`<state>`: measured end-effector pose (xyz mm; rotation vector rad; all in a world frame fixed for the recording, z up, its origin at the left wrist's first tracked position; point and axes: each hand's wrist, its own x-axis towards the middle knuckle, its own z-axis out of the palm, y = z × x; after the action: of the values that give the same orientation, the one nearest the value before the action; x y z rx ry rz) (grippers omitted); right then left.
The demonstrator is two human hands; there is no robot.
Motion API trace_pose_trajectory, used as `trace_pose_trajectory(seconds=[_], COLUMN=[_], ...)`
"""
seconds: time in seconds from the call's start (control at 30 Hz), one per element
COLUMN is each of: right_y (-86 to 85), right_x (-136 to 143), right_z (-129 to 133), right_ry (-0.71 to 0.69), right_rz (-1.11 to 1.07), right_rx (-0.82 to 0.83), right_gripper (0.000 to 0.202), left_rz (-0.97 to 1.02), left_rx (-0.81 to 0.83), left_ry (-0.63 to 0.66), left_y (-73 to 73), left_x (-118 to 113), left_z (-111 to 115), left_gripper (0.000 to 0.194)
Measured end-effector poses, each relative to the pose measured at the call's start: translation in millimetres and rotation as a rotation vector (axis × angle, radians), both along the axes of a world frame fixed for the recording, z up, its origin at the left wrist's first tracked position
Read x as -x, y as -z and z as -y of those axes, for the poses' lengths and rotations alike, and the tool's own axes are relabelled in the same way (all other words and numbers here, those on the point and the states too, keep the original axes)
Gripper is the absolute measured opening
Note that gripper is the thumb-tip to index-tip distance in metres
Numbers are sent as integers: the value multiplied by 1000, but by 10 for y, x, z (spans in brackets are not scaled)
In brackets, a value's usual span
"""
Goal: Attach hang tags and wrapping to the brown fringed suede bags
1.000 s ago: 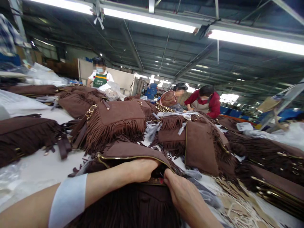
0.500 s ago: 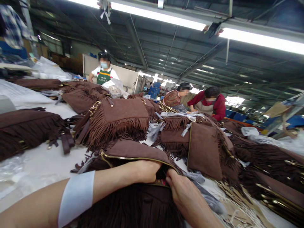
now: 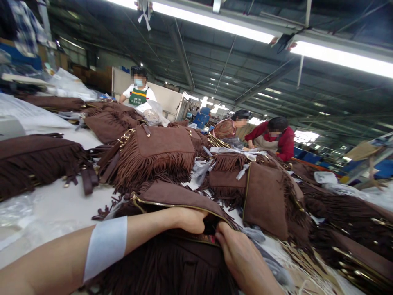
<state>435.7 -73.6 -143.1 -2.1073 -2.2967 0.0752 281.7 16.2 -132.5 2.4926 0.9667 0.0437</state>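
Note:
A dark brown fringed bag [image 3: 181, 196] lies nearest me, its gold zipper open and its mouth facing up. My left hand [image 3: 192, 219] reaches inside the opening, its fingers hidden by the bag. A pale blue band [image 3: 106, 246] wraps the left forearm. At the right end of the mouth, my right hand [image 3: 235, 246] pinches the bag's edge with thumb and fingers. Between the hands, a strip of patterned lining shows along the zipper.
Brown fringed bags [image 3: 166, 143] cover much of the white table [image 3: 67, 209]. Clear plastic [image 3: 18, 217] lies at left, tan cords [image 3: 302, 266] at lower right. Beyond the table are a person in a green apron [image 3: 138, 97] and two people at right, one in red [image 3: 285, 143].
The view has shifted slightly, so the background sits a little further right. My left hand is slightly deeper in the bag; my right hand keeps its hold on the edge.

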Motion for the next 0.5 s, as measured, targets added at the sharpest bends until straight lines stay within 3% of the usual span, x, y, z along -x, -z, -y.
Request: trace_pose_trajectory(seconds=[0.3, 0.5], right_y=[-209, -397], right_x=[236, 450], right_z=[0, -26], right_ry=[76, 24], right_rz=[187, 143], right_rx=[-18, 12], right_gripper=[27, 19], left_rz=[171, 395], left_rx=[105, 198], left_ry=[-30, -6], left_y=[115, 348], left_x=[-35, 5], left_z=[-126, -192], left_gripper=[44, 30])
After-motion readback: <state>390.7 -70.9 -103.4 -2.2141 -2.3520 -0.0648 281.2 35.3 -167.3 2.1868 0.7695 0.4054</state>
